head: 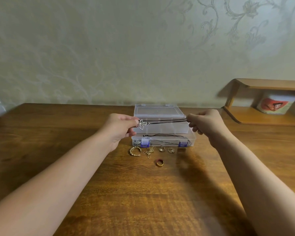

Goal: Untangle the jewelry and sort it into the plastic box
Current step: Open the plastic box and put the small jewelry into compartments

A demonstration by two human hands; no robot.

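A wooden table [109,193] carries a clear plastic box [163,139] with its lid [160,112] raised at the back, a dark cord lying inside it. Above the box, the left hand [120,128] pinches a silver butterfly pendant [142,124] while the right hand [205,122] grips the other end of its black cord [167,121], stretched taut between them. On the table just in front of the box lie a gold bracelet [135,151], a tangled gold chain [149,152], two small rings [162,149] and a red-and-gold ring [160,162].

A wooden shelf [269,114] is standing at the tabletop's [143,193] right, holding a picture-printed container [276,104].
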